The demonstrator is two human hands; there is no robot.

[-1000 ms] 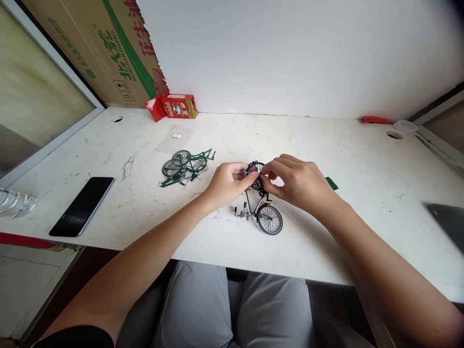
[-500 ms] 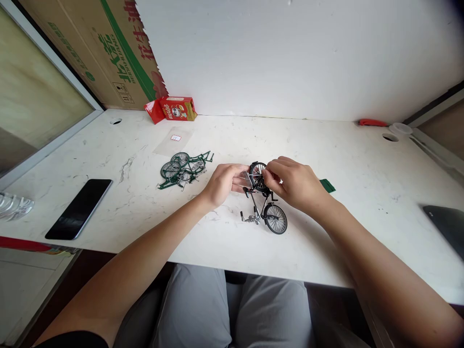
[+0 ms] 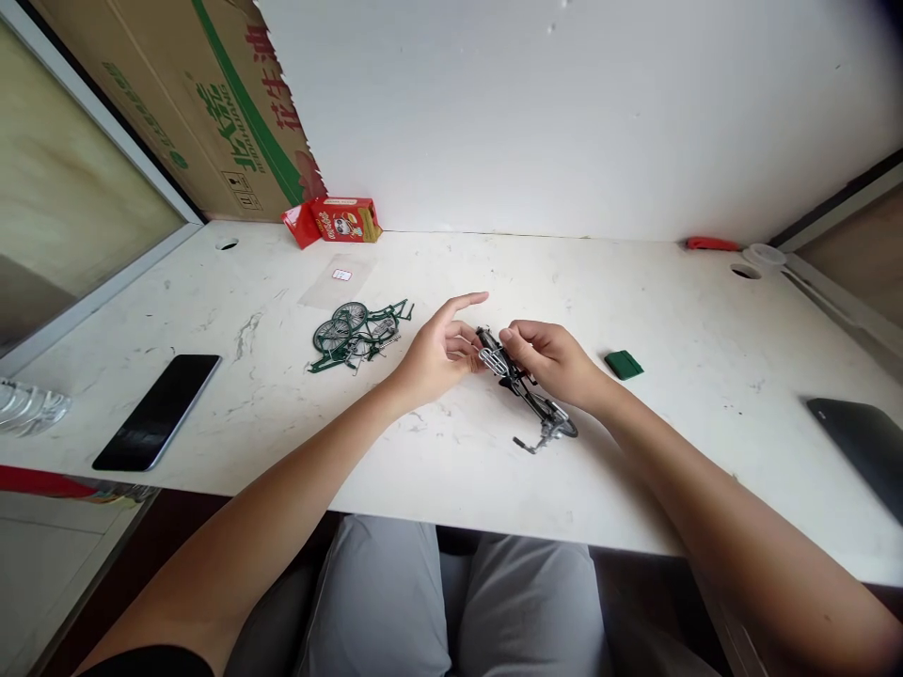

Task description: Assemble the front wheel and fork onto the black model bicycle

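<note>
A black and silver model bicycle (image 3: 526, 390) is held just over the white table, its handlebar end toward me and its rear rack toward the back. My right hand (image 3: 554, 357) grips it near the rear wheel, thumb and fingers closed. My left hand (image 3: 444, 348) is at the rack's left side with its index finger stretched out and the other fingers loosely bent; the fingertips are close to the rack, and whether they touch is unclear. Left of my hands lie green model bicycle parts (image 3: 359, 334), with wheels and frame pieces in a cluster.
A phone (image 3: 159, 411) and a clear plastic bottle (image 3: 32, 406) are at the left. Behind stand a red box (image 3: 345, 221) and a clear bag (image 3: 337, 282). To the right are a green piece (image 3: 624, 365), a dark flat object (image 3: 857, 442) and a red object (image 3: 712, 244).
The bicycle has been turned, so its wheels now show nearly edge-on and its rack faces up. My left index finger has stretched out. More of the green piece shows beside my right hand.
</note>
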